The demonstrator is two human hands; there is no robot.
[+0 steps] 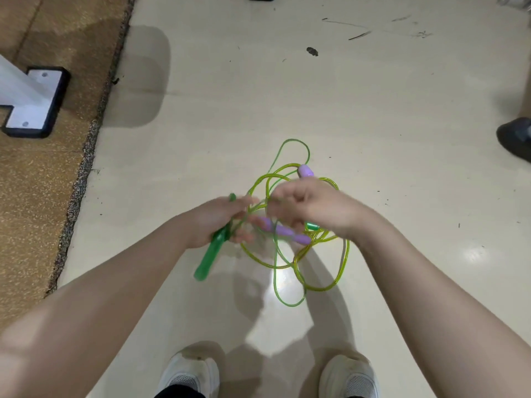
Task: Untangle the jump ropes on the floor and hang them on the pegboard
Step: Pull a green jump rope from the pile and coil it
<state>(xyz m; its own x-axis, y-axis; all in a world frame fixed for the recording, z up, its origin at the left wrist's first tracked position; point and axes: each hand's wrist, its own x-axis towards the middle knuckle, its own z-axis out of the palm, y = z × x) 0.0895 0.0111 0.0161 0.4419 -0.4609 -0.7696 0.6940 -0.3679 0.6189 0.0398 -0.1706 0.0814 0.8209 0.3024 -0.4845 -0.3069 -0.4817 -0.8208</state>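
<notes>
Tangled green and yellow jump ropes (290,225) held low over pale floor (373,110). Left hand (218,221) wrapped around a green handle (211,255); right hand (307,205), blurred, pinching cords near purple handles (284,231). No legible writing. White shoes (189,374) below.

Bare floor (373,116) lies open ahead and to my right, nothing blocking a reach there except a dark shoe (515,137) at the far right edge. Between my hands the tangled cords (301,262) crowd the space — loops cross every gap. To my left the brown mat (43,182) carries a white bracket foot (34,101) — well apart from me.
</notes>
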